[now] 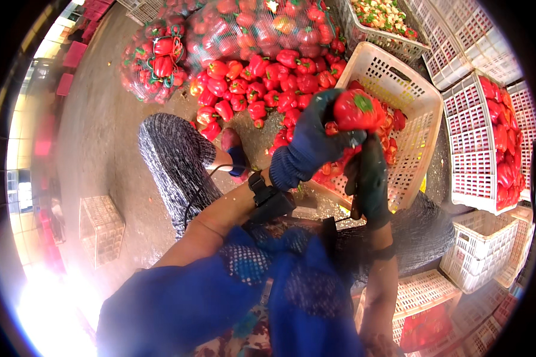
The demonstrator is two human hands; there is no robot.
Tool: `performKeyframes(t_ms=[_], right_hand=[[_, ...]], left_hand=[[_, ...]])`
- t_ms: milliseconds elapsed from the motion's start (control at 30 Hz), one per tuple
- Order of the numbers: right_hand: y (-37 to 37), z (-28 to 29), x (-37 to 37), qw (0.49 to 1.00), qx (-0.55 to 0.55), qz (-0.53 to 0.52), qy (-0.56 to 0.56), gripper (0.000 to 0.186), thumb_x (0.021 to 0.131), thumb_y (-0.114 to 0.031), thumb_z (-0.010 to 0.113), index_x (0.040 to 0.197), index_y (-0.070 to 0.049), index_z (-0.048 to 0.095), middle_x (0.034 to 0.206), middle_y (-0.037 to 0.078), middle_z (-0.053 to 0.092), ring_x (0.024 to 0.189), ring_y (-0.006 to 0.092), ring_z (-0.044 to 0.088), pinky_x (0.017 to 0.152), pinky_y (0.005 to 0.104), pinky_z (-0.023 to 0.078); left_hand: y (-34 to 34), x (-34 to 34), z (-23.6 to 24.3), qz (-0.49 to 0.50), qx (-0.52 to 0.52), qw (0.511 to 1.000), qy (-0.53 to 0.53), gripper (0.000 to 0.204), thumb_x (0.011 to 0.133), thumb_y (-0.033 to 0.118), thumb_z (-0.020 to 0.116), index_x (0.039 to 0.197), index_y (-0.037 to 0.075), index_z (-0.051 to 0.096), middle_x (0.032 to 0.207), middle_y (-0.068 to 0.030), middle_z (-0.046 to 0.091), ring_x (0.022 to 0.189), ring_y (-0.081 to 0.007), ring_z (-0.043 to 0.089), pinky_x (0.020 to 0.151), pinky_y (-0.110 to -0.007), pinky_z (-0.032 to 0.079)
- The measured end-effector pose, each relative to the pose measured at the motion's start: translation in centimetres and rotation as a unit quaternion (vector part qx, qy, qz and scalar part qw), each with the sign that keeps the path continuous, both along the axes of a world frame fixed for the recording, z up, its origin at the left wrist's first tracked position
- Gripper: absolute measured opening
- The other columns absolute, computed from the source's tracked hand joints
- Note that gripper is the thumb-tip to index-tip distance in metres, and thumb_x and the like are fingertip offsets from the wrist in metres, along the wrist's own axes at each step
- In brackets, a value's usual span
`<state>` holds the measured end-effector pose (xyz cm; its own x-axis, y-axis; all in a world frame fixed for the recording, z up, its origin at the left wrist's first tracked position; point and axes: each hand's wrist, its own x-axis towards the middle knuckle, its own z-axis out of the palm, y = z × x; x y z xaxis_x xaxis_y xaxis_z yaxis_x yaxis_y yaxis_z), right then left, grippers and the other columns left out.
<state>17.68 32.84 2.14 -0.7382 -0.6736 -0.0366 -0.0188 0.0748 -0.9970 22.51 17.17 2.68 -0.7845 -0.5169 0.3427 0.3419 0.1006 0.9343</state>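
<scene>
My left hand (315, 134), in a dark blue knitted glove, is closed around a red bell pepper (357, 110) with its green stem end showing. Just below the pepper is my right hand (370, 181), in a dark, greenish glove, its fingers curled. Whatever those fingers hold, if anything, is hidden. Both hands are over the near left side of a cream plastic crate (421, 89), which has more red pepper pieces inside. To the left of it, a heap of loose red bell peppers (256, 89) lies on the floor.
Full mesh sacks of peppers (250, 35) lie behind the heap. A crate of pale and green trimmings (387, 38) stands at the far right. White crates, one filled with peppers (501, 140), line the right side. Another crate (101, 229) sits on the left floor.
</scene>
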Motion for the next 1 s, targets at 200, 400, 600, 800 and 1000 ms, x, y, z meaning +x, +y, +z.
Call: performKeyframes(t_ms=[200, 400, 600, 800, 1000], right_hand=[[0.6, 0.2, -0.5, 0.963, -0.053, 0.005, -0.264, 0.051, 0.101, -0.044, 0.039, 0.137, -0.008, 0.046, 0.072, 0.007, 0.062, 0.038, 0.0069, 0.040, 0.037, 0.0207, 0.030], [1.4, 0.5, -1.6, 0.893, -0.232, 0.006, -0.385, 0.034, 0.097, -0.036, 0.047, 0.105, -0.005, 0.060, 0.064, 0.005, 0.054, 0.043, 0.0104, 0.045, 0.041, 0.0220, 0.035], [0.8, 2.8, -1.5, 0.963, -0.046, -0.205, -0.168, 0.032, 0.088, -0.012, 0.061, 0.116, 0.003, 0.059, 0.076, 0.004, 0.061, 0.053, 0.0098, 0.053, 0.046, 0.0234, 0.042], [1.5, 1.6, -0.8, 0.972, 0.043, -0.195, 0.122, 0.034, 0.084, -0.001, 0.066, 0.117, 0.006, 0.059, 0.091, 0.013, 0.067, 0.072, 0.0197, 0.065, 0.060, 0.0304, 0.052], [2.0, 0.2, -1.0, 0.922, 0.088, -0.122, 0.356, 0.035, 0.084, -0.003, 0.070, 0.116, 0.007, 0.059, 0.100, 0.022, 0.067, 0.085, 0.0258, 0.068, 0.072, 0.0345, 0.054]], left_hand=[[-2.2, -0.5, 3.2, -0.050, 0.133, 0.986, 0.084, 0.071, 0.074, 0.009, 0.084, 0.132, 0.002, 0.044, 0.129, -0.0093, 0.055, 0.115, -0.0182, 0.056, 0.098, -0.036, 0.048], [0.4, 0.4, 0.2, -0.211, 0.151, 0.964, -0.058, 0.079, 0.079, 0.000, 0.077, 0.146, 0.001, 0.035, 0.139, -0.0114, 0.050, 0.126, -0.0178, 0.049, 0.106, -0.035, 0.044], [0.9, 0.8, 2.1, -0.061, -0.098, 0.962, -0.248, 0.053, 0.080, 0.023, 0.081, 0.121, 0.002, 0.056, 0.104, -0.0059, 0.063, 0.090, -0.0129, 0.058, 0.079, -0.030, 0.050], [0.2, 0.3, 1.7, -0.068, -0.266, 0.911, -0.306, 0.035, 0.085, 0.029, 0.076, 0.103, 0.004, 0.062, 0.079, -0.0073, 0.061, 0.070, -0.0119, 0.056, 0.062, -0.032, 0.047], [-0.9, 0.5, -1.1, -0.221, -0.129, 0.917, -0.307, 0.027, 0.090, 0.027, 0.070, 0.105, 0.006, 0.063, 0.079, -0.0066, 0.063, 0.072, -0.0112, 0.056, 0.065, -0.032, 0.047]])
